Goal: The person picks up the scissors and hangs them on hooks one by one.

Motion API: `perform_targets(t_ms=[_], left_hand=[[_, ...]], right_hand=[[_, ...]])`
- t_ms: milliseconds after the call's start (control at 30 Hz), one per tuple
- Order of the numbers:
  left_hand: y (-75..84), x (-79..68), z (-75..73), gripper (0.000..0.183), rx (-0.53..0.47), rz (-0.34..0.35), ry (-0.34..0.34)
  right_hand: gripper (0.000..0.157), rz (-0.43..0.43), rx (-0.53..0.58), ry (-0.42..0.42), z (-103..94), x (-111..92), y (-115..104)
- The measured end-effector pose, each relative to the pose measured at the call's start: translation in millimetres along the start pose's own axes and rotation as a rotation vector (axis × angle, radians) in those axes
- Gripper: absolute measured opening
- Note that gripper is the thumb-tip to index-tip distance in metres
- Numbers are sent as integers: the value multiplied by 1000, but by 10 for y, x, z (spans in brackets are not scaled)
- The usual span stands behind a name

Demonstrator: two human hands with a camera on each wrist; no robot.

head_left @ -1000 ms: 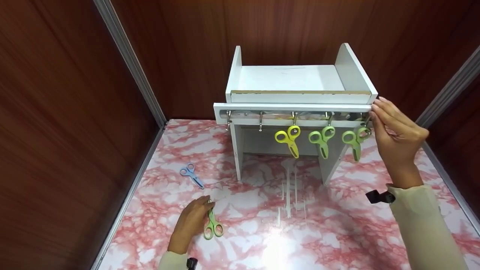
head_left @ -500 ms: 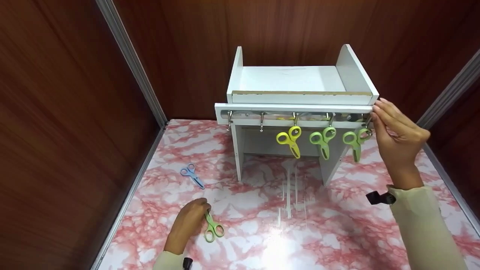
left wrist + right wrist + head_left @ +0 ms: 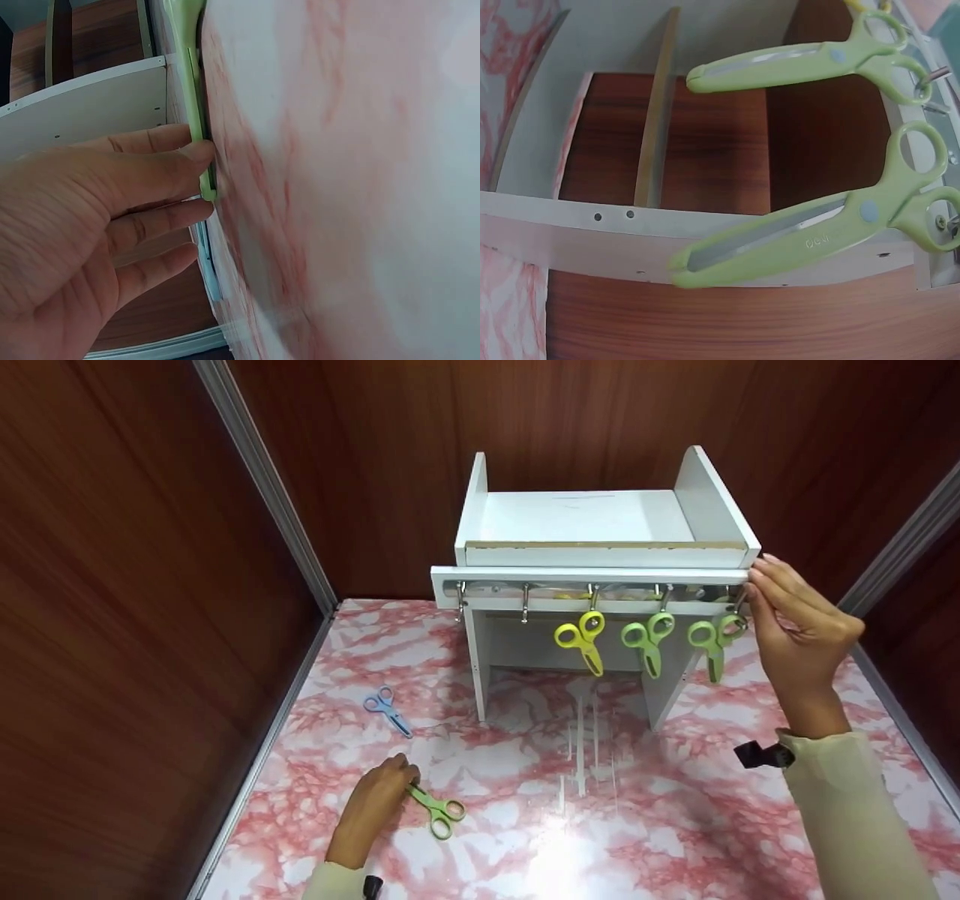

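Low at the table's left front, my left hand (image 3: 375, 802) pinches green scissors (image 3: 435, 805) by the blade end, handles pointing away to the right. In the left wrist view, thumb and fingertips hold the scissors' tip (image 3: 208, 191) close over the tabletop. My right hand (image 3: 806, 634) grips the right end of a white hook rail (image 3: 487, 574) on a small shelf unit. Yellow scissors (image 3: 586, 649), green scissors (image 3: 651, 649) and another green pair (image 3: 714, 652) hang from its hooks. Both green pairs show large in the right wrist view, where the right hand is out of sight.
Blue scissors (image 3: 390, 712) lie on the marbled table (image 3: 495, 810), left of the shelf unit (image 3: 592, 517). Two hooks at the rail's left, including the leftmost hook (image 3: 460, 604), carry nothing. Brown panels (image 3: 135, 607) with metal edging enclose the table.
The held green scissors have swung, their handles turning to the right, while my left hand moved slightly left. My right hand stays at the rail's end.
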State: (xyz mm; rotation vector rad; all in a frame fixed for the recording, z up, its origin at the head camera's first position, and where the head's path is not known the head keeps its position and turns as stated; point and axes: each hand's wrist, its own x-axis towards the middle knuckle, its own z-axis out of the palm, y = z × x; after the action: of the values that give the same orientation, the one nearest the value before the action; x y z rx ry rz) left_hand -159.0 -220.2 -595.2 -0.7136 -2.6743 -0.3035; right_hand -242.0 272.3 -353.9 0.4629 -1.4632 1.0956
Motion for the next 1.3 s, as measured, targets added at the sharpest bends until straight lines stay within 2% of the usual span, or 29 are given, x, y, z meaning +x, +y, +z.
perform_targets(t_ms=[333, 800, 1033, 1300], left_hand=[[-16, -9, -17, 25, 9, 8, -40], [-39, -14, -33, 29, 5, 12, -23], [-37, -18, -57, 26, -20, -15, -72], [-53, -26, -83, 29, -92, -54, -145]], right_hand=[[15, 4, -3, -8, -3, 8, -6], [16, 4, -4, -13, -16, 12, 10], [18, -1, -16, -22, -35, 4, 63], [16, 7, -3, -11, -7, 12, 2]])
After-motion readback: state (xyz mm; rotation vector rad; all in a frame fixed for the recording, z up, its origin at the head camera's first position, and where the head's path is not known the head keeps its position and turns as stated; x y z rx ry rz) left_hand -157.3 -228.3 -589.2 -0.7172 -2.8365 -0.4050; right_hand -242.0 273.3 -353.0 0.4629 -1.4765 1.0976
